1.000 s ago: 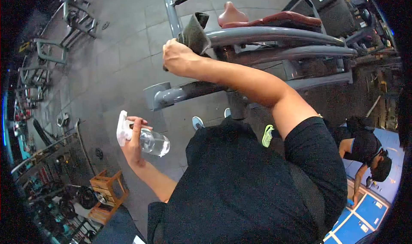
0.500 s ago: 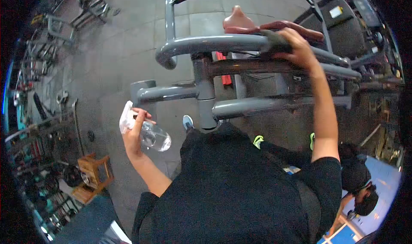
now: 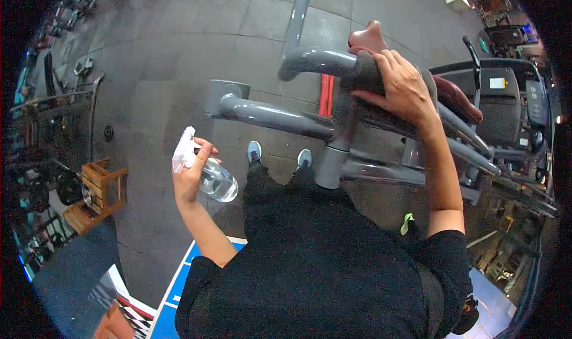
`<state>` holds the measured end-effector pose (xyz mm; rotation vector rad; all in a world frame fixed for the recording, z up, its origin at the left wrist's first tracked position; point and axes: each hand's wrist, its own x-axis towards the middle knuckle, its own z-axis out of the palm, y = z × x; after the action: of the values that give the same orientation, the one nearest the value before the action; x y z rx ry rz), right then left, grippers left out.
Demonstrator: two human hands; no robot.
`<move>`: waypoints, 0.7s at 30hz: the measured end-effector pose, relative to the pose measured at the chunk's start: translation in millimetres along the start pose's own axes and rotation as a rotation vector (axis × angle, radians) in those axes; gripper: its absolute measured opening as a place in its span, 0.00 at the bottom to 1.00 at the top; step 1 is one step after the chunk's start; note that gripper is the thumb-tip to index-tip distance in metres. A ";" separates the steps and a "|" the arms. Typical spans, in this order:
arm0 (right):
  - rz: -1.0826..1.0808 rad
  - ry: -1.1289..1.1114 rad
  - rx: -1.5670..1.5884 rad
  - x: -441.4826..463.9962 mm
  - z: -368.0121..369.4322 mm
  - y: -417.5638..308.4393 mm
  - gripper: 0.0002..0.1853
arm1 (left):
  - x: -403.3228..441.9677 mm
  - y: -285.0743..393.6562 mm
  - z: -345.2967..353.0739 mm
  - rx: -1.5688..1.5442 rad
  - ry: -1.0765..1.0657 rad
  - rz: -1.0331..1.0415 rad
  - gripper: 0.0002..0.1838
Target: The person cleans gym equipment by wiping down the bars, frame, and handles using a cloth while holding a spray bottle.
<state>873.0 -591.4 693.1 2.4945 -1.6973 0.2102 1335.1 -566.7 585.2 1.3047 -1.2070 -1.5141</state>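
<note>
My left hand (image 3: 193, 169) is wrapped round the neck of a clear spray bottle (image 3: 219, 181) with a white trigger head, held over the floor left of my body. On the right, my right hand (image 3: 404, 87) presses a dark grey cloth (image 3: 367, 71) round the upper grey tube (image 3: 325, 60) of a gym machine. The fingers curl over the tube, and part of the cloth is hidden beneath them. Just behind that hand are the machine's reddish-brown pads (image 3: 457, 98). A lower grey tube (image 3: 280, 117) runs in front of my feet.
A wooden stand (image 3: 106, 190) and weight plates are at the left. A treadmill (image 3: 506, 100) stands at the right. Part of another person's head (image 3: 468, 316) shows at the lower right, with a yellow-green shoe (image 3: 407, 224) nearby. A blue-and-white surface (image 3: 177, 284) lies lower left.
My right hand and the cloth first moved right along the upper tube, then slightly back left in view. The view has turned, shifting the machine. My left hand still holds the bottle.
</note>
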 end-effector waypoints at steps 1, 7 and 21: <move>-0.033 -0.018 0.014 6.6 2.1 -0.1 0.37 | -0.7 -5.1 -0.7 -0.010 0.002 0.003 0.18; -0.076 -0.158 -0.051 40.8 -7.5 -20.6 0.34 | -1.4 -8.1 1.7 0.023 0.091 -0.039 0.15; -0.212 -0.978 -0.552 110.8 120.1 8.2 0.10 | -6.9 -24.6 2.9 0.040 0.146 -0.065 0.09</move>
<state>911.4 -716.6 595.1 2.3868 -1.3519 -1.4812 1333.9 -553.8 563.0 1.4669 -1.1163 -1.4197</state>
